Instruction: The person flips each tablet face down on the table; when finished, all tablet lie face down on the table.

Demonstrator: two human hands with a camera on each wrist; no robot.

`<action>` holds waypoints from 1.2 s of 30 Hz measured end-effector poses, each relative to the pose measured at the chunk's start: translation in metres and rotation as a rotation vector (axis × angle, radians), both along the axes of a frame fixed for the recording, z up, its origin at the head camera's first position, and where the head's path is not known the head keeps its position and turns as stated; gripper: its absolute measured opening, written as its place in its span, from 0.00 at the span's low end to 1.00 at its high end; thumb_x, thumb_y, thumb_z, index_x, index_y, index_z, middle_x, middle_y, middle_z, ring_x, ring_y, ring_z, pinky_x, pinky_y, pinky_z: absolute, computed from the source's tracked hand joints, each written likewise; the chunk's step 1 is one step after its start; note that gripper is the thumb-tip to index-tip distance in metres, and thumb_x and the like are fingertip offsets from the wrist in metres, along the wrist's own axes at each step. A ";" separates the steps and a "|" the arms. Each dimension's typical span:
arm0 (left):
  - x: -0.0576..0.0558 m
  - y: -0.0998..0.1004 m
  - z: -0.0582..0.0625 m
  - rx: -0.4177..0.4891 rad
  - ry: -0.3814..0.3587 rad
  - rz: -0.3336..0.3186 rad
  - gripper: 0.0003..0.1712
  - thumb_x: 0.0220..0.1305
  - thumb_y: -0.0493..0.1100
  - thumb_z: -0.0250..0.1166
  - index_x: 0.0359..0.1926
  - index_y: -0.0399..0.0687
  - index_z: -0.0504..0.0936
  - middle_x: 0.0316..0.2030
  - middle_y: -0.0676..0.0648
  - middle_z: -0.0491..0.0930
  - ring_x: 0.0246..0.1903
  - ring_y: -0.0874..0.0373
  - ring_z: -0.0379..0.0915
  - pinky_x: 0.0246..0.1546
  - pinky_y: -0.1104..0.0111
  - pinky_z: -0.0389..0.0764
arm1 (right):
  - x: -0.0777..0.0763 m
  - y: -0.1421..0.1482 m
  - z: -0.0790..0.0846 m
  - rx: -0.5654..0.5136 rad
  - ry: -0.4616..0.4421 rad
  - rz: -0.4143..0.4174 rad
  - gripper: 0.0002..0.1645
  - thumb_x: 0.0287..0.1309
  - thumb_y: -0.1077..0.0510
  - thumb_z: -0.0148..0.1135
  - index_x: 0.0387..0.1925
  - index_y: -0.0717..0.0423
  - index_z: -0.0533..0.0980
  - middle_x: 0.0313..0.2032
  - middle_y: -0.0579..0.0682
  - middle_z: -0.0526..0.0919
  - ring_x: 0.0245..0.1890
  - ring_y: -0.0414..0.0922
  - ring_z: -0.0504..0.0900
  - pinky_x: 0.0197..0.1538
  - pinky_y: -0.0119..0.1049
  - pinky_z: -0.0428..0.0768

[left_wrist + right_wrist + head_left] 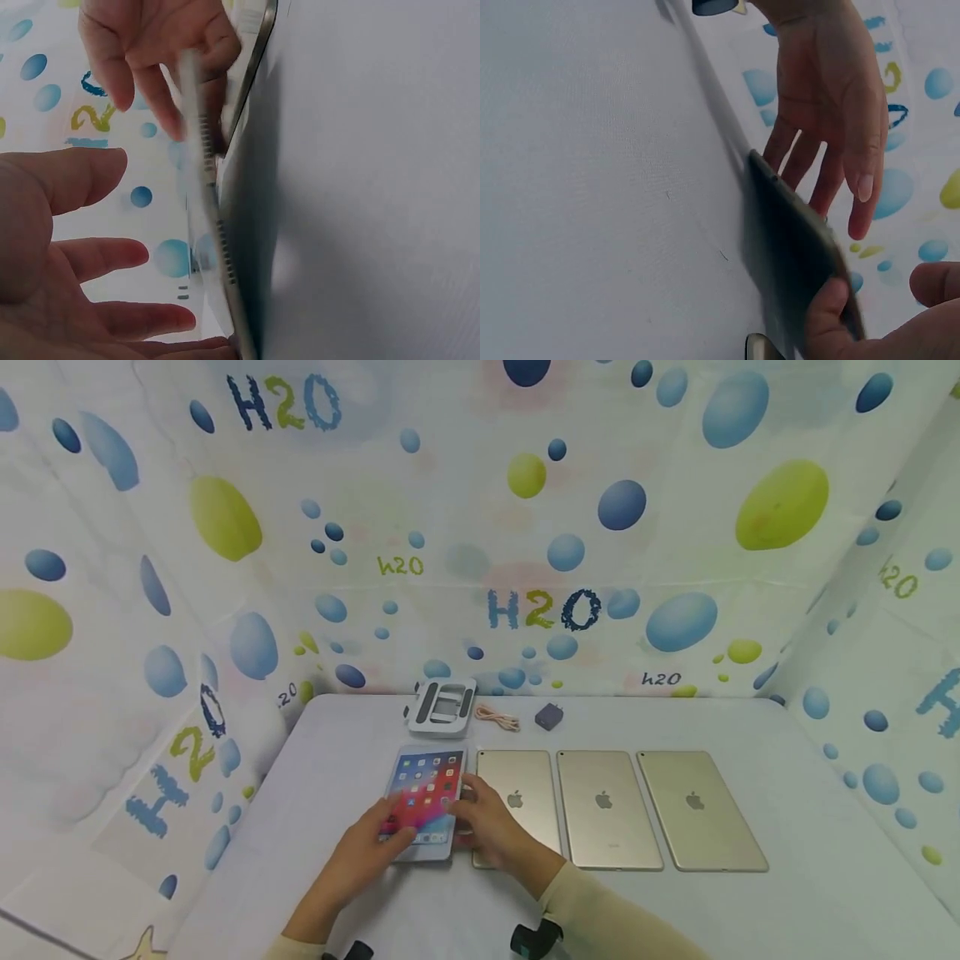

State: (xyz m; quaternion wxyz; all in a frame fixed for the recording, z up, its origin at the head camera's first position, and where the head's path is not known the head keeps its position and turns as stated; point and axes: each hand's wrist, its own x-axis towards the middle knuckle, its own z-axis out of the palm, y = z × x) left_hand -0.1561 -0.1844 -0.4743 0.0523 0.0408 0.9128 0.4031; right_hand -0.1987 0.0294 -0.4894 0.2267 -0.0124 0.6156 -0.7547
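Note:
A white tablet (429,785) with its lit screen of app icons facing up lies before me. It tilts off the table, its right side raised, as the left wrist view shows. My right hand (497,828) holds that right edge, fingers at its back (791,247). On the other side, my left hand (369,845) reaches over the lower left corner with straight, spread fingers (142,315). Beside my right hand lies a gold tablet (528,768), face down, partly covered by the hand.
Two more gold tablets (609,810) (701,827) lie face down to the right. Behind the white tablet sit a white folding stand (442,731), a coiled pale cable (497,718) and a dark charger plug (549,717). A printed curtain (465,527) encloses the table.

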 end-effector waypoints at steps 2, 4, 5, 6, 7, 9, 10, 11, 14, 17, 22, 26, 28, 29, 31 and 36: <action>0.000 0.002 -0.001 0.007 -0.005 0.001 0.41 0.68 0.55 0.66 0.75 0.43 0.66 0.72 0.29 0.63 0.72 0.30 0.58 0.66 0.35 0.64 | 0.000 -0.001 -0.001 -0.045 -0.003 0.011 0.38 0.70 0.59 0.55 0.77 0.59 0.55 0.64 0.62 0.76 0.51 0.51 0.83 0.49 0.46 0.85; 0.000 0.006 -0.002 0.010 -0.009 0.000 0.42 0.67 0.57 0.67 0.76 0.47 0.65 0.72 0.31 0.64 0.70 0.31 0.62 0.65 0.36 0.67 | 0.001 -0.002 -0.001 -0.083 -0.004 0.026 0.35 0.71 0.58 0.53 0.76 0.62 0.59 0.59 0.61 0.80 0.49 0.50 0.83 0.50 0.44 0.85; 0.000 0.007 -0.002 0.013 -0.012 0.001 0.43 0.67 0.58 0.67 0.76 0.49 0.65 0.72 0.32 0.65 0.69 0.32 0.64 0.65 0.37 0.68 | 0.001 -0.003 0.000 -0.099 -0.002 0.032 0.33 0.72 0.58 0.53 0.74 0.63 0.61 0.58 0.61 0.81 0.48 0.49 0.83 0.50 0.44 0.86; -0.001 0.009 -0.002 0.010 -0.014 -0.001 0.43 0.66 0.60 0.67 0.77 0.52 0.64 0.71 0.34 0.67 0.67 0.34 0.68 0.63 0.38 0.71 | 0.001 -0.003 0.000 -0.113 -0.001 0.037 0.32 0.72 0.59 0.52 0.73 0.64 0.63 0.58 0.61 0.81 0.48 0.49 0.83 0.50 0.44 0.86; -0.001 0.011 -0.001 0.004 -0.011 -0.002 0.44 0.65 0.61 0.67 0.77 0.54 0.64 0.70 0.35 0.69 0.65 0.36 0.71 0.61 0.39 0.73 | 0.000 -0.004 0.001 -0.123 -0.001 0.041 0.30 0.72 0.59 0.52 0.72 0.65 0.65 0.58 0.61 0.81 0.47 0.48 0.83 0.50 0.44 0.86; -0.002 0.014 0.000 -0.011 -0.006 -0.005 0.45 0.64 0.64 0.67 0.77 0.55 0.64 0.68 0.36 0.71 0.62 0.39 0.73 0.59 0.39 0.75 | 0.000 -0.006 0.004 -0.146 -0.006 0.047 0.28 0.73 0.59 0.50 0.70 0.65 0.68 0.58 0.62 0.80 0.47 0.48 0.83 0.51 0.45 0.86; -0.002 0.015 0.000 -0.019 -0.003 -0.005 0.46 0.64 0.65 0.67 0.77 0.55 0.64 0.67 0.36 0.72 0.61 0.39 0.74 0.58 0.39 0.76 | 0.000 -0.007 0.005 -0.157 -0.006 0.048 0.27 0.73 0.60 0.49 0.69 0.66 0.68 0.58 0.62 0.80 0.46 0.48 0.83 0.51 0.45 0.86; -0.003 0.016 0.001 -0.027 0.002 -0.005 0.46 0.64 0.65 0.67 0.77 0.55 0.64 0.67 0.35 0.73 0.61 0.39 0.74 0.58 0.39 0.76 | 0.000 -0.008 0.006 -0.166 -0.008 0.050 0.27 0.74 0.61 0.49 0.69 0.66 0.68 0.58 0.63 0.80 0.46 0.48 0.82 0.51 0.46 0.86; -0.004 0.019 0.003 -0.056 0.015 -0.003 0.46 0.64 0.67 0.66 0.75 0.51 0.67 0.67 0.35 0.73 0.63 0.37 0.73 0.59 0.38 0.74 | 0.001 -0.010 0.008 -0.190 -0.008 0.069 0.27 0.75 0.61 0.46 0.71 0.65 0.67 0.59 0.62 0.79 0.44 0.47 0.82 0.51 0.45 0.86; -0.005 0.020 0.004 -0.064 0.014 0.007 0.45 0.63 0.68 0.65 0.74 0.51 0.70 0.66 0.36 0.74 0.62 0.37 0.73 0.58 0.39 0.75 | 0.002 -0.011 0.008 -0.187 -0.004 0.095 0.28 0.75 0.61 0.46 0.73 0.61 0.66 0.60 0.62 0.78 0.44 0.46 0.82 0.50 0.44 0.86; -0.007 0.020 0.007 -0.069 0.000 0.010 0.45 0.62 0.71 0.65 0.73 0.53 0.72 0.64 0.34 0.76 0.59 0.37 0.76 0.54 0.41 0.78 | 0.003 -0.010 0.006 -0.171 -0.001 0.123 0.32 0.74 0.62 0.47 0.76 0.56 0.61 0.59 0.63 0.81 0.44 0.45 0.84 0.49 0.44 0.86; -0.007 0.015 0.010 -0.072 -0.005 0.008 0.46 0.61 0.71 0.65 0.73 0.52 0.72 0.63 0.35 0.77 0.57 0.41 0.77 0.53 0.44 0.80 | 0.005 -0.013 0.006 -0.208 -0.023 0.153 0.36 0.73 0.64 0.46 0.79 0.52 0.56 0.60 0.65 0.80 0.44 0.46 0.86 0.52 0.52 0.85; -0.007 0.013 0.012 -0.068 -0.006 -0.001 0.46 0.62 0.71 0.65 0.73 0.52 0.71 0.63 0.35 0.77 0.58 0.43 0.77 0.54 0.45 0.80 | 0.007 -0.014 0.007 -0.233 -0.044 0.170 0.38 0.72 0.64 0.47 0.80 0.49 0.54 0.60 0.67 0.79 0.44 0.48 0.87 0.52 0.56 0.85; -0.007 0.013 0.013 -0.067 -0.006 -0.009 0.45 0.62 0.70 0.64 0.73 0.52 0.71 0.63 0.36 0.77 0.58 0.43 0.77 0.54 0.46 0.80 | 0.009 -0.015 0.007 -0.247 -0.056 0.177 0.40 0.71 0.64 0.48 0.81 0.48 0.52 0.60 0.67 0.79 0.45 0.50 0.87 0.51 0.56 0.85; -0.006 0.011 0.016 -0.062 -0.015 -0.015 0.45 0.63 0.70 0.64 0.74 0.52 0.70 0.63 0.36 0.77 0.60 0.43 0.76 0.56 0.46 0.79 | 0.011 -0.017 0.009 -0.265 -0.071 0.192 0.42 0.70 0.64 0.49 0.81 0.45 0.51 0.62 0.68 0.78 0.46 0.52 0.88 0.48 0.55 0.86; -0.006 0.007 0.022 0.006 -0.045 -0.004 0.45 0.62 0.70 0.65 0.74 0.54 0.71 0.65 0.38 0.76 0.65 0.42 0.71 0.59 0.43 0.76 | 0.013 -0.019 0.012 -0.265 -0.066 0.236 0.44 0.72 0.62 0.52 0.82 0.38 0.48 0.67 0.67 0.72 0.53 0.61 0.85 0.42 0.46 0.88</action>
